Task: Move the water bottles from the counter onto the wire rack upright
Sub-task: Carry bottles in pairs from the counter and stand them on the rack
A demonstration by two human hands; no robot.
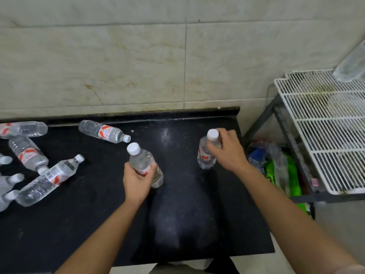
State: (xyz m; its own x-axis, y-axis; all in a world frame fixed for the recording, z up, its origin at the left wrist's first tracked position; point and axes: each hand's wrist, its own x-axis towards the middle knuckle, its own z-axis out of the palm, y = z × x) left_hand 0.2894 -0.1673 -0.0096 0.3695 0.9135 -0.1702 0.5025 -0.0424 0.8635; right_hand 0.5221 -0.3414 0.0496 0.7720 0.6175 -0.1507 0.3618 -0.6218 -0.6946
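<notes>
Two clear water bottles with white caps and red-and-white labels stand upright over the black counter [177, 204]. My left hand [137, 180] grips the lower body of one bottle [142, 161] near the counter's middle. My right hand [229, 149] grips the upper part of the other bottle [205, 153] near the counter's right end. Several more bottles lie on their sides at the left, one near the back [104, 131] and one nearer the front [49, 178]. The white wire rack [325, 135] sits to the right, beyond the counter's edge.
A tiled wall runs behind the counter. Under the rack's grey metal frame [262, 119] lie plastic bags, some green [284, 173]. A clear bottle [353, 66] rests at the rack's far corner, partly cut off by the frame edge.
</notes>
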